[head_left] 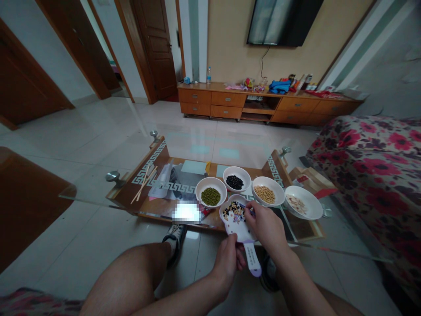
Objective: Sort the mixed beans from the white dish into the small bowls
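A white scoop-shaped tray (241,232) with a lilac edge and a long handle lies at the near edge of the glass table, holding mixed beans (234,211). My left hand (227,256) is closed on the tray's near left edge, beside the handle. Over the tray's right side, my right hand (267,223) pinches a thin dark-purple tool (247,208), whose tip reaches the beans; its exact kind is unclear. Behind the tray stand white bowls of green beans (211,196), black beans (234,182) and yellow soybeans (265,194). Another white bowl (307,202) at right holds pale beans.
Wooden chopsticks (144,184) and plastic-wrapped papers (161,182) lie left on the glass table (184,147). A brown paper bag (311,180) is at right. A floral-covered sofa (368,158) stands beyond. My legs are below the near edge. A low cabinet (226,103) lines the far wall.
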A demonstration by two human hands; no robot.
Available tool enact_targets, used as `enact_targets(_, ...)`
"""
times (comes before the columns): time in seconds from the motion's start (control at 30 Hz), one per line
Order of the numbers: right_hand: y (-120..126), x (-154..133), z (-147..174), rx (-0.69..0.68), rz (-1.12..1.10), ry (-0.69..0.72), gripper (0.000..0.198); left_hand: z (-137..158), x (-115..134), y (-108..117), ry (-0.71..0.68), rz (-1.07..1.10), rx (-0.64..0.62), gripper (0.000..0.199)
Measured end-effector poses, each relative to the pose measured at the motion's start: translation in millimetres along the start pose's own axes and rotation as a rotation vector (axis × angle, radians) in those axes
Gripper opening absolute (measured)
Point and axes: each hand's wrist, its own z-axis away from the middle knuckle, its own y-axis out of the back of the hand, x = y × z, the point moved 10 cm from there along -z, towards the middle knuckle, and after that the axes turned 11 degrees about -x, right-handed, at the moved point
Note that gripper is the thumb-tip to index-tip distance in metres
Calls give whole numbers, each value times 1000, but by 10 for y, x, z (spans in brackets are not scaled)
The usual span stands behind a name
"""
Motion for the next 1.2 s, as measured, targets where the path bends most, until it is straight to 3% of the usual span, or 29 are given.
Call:
enact_targets(0.3,175,-49,90,122,-131,46,21,13,19,-4,1,1,4,58)
enact_targets(0.47,264,-270,106,222,-239,127,23,25,30,-2,-3,26,6,55)
enact_targets(0.67,229,-503,71,228,-267,244,24,34,39,-5,-9,29,-10,54)
enact_targets(0.93,280,-185,91,225,-215,108,25,21,37,-5,7,-4,5,57)
enact_targets(1.2,57,-53,37,25,-79,34,20,32,66,-11,-23,-32,4,57)
